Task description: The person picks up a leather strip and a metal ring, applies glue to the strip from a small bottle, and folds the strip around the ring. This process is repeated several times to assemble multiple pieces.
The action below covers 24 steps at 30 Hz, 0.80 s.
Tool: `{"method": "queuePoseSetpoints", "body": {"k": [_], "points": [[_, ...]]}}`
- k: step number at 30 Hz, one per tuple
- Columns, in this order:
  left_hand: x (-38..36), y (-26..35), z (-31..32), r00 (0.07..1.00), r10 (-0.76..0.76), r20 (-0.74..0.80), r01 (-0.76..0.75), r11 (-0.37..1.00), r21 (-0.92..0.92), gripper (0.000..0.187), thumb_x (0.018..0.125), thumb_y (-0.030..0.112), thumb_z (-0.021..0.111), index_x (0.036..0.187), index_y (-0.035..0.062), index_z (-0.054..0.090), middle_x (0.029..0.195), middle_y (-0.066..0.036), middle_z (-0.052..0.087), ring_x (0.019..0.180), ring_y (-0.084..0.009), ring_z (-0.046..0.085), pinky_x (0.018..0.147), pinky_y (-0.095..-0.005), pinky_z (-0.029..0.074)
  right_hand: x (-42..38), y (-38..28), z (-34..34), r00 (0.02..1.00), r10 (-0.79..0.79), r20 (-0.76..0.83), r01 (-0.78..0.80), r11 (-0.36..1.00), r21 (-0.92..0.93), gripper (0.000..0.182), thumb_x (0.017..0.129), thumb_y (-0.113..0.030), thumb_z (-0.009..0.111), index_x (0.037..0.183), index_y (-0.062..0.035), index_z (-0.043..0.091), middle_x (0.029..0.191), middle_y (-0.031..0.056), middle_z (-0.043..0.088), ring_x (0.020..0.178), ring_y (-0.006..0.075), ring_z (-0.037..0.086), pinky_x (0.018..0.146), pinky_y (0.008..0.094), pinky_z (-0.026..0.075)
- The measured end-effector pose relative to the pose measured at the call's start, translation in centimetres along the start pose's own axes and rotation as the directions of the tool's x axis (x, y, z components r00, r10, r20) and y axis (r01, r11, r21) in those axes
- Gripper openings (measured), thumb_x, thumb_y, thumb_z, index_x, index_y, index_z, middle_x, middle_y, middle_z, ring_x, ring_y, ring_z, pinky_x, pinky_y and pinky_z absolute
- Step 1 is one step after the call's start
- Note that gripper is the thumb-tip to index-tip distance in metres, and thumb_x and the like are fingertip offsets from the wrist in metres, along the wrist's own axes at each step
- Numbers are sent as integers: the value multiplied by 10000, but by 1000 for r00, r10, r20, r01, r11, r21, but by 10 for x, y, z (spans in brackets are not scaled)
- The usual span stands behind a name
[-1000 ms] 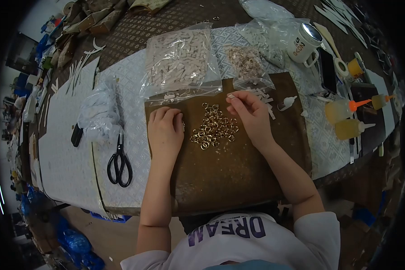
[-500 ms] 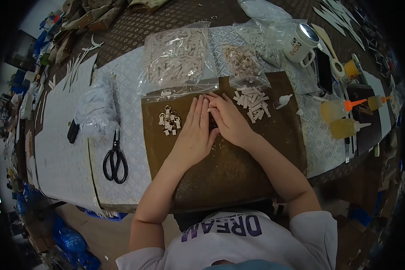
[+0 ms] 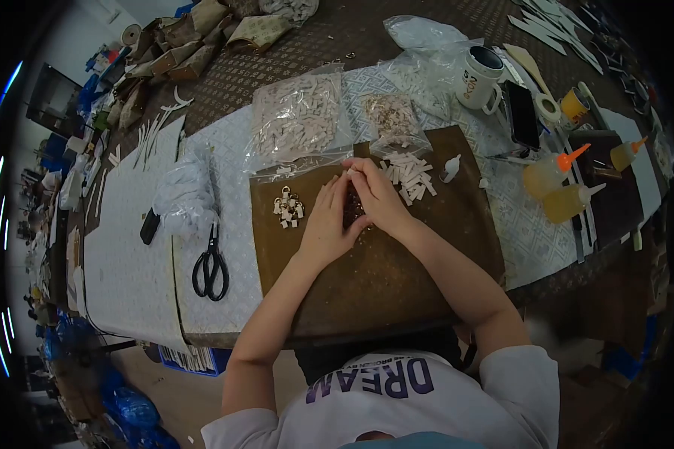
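Note:
My left hand (image 3: 328, 223) and my right hand (image 3: 383, 200) meet at the fingertips over a brown mat (image 3: 382, 288). Their fingers are bent together around something small and pale, mostly hidden. Between the palms shows a dark reddish patch of tiny pieces (image 3: 353, 211), too small to make out. Left of my left hand sits a cluster of pale tabs with metal rings (image 3: 288, 211). Close beyond my right hand, loose pale strips (image 3: 410, 176) lie heaped. A small white dropper bottle (image 3: 451, 168) lies farther right.
Behind the mat are a clear bag of pale strips (image 3: 299, 120) and a bag of gold-coloured pieces (image 3: 392, 117). Black scissors (image 3: 211, 271) lie left. A mug (image 3: 478, 78), phone (image 3: 521, 116) and glue bottles (image 3: 544, 176) stand or lie right.
The view has shifted slightly. My fingers, flatter and closer together before, are more bent now, and a gap between the palms shows the dark pieces.

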<state>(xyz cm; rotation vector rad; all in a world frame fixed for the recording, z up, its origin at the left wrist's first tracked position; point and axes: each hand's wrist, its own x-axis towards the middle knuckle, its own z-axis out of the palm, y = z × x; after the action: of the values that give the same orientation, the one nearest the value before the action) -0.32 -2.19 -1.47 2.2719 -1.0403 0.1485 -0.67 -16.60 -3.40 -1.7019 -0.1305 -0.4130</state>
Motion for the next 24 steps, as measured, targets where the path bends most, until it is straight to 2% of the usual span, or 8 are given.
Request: {"method": "queuePoseSetpoints", "body": {"k": [2,5,14,17,19,20,23,24], "points": [[4,5,2,998,54,26,-53,998,-38,664,749,239,689,1274,-34,389,1275,-219,428,1207,-385,385,1015,-436,324,0,-1,-1,999,53,12,-53,998,42,190,966,-164,393,1027,-5,477,1012,84,582,957,150,532,847,277,408],[5,11,12,999,48,-15,-49,998,-44,481,745,188,681,1159,3,522,1226,-186,483,1185,-367,414,991,-431,352,3,5,-5,985,172,-7,-166,963,213,216,972,-198,387,1015,-11,485,1031,82,588,977,156,542,868,289,413],[-10,38,18,999,-16,-39,5,963,-268,254,824,79,594,1061,-8,571,1173,-146,531,1116,-282,496,956,-361,383,10,13,-18,961,278,-5,-248,867,431,234,969,-235,402,987,-28,510,936,75,609,904,149,586,861,284,431],[-12,29,21,945,-325,-30,178,588,-789,198,934,121,470,1054,-7,563,1147,-105,560,1064,-145,508,921,-254,367,7,9,-15,958,288,3,-258,850,460,229,967,-230,405,976,-28,514,924,74,609,890,146,588,854,284,432],[-8,16,16,881,-468,68,231,299,-926,218,953,136,422,1069,-2,544,1133,-81,557,1071,-144,500,971,-288,357,3,10,-10,962,265,58,-262,853,451,210,963,-209,418,977,-24,517,940,73,609,895,134,583,841,270,433],[-4,11,17,870,-489,64,152,142,-978,218,956,159,424,1064,2,530,1095,-71,564,1052,-134,508,967,-286,362,1,9,-7,963,254,95,-268,845,463,205,961,-204,422,977,-23,517,944,72,609,894,131,581,840,265,432],[2,-4,15,828,-541,148,112,-100,-989,192,945,132,444,1060,3,526,1053,-62,571,1010,-137,536,932,-280,400,-3,4,-2,953,275,127,-301,815,495,199,953,-199,451,993,-19,526,931,51,602,853,110,566,790,249,446],[4,-8,13,838,-523,157,226,69,-972,189,940,127,457,1063,4,531,1046,-59,571,980,-140,546,904,-276,414,-3,1,-1,941,327,90,-323,784,529,202,952,-202,457,999,-19,530,923,45,598,838,105,562,774,245,450]]}}
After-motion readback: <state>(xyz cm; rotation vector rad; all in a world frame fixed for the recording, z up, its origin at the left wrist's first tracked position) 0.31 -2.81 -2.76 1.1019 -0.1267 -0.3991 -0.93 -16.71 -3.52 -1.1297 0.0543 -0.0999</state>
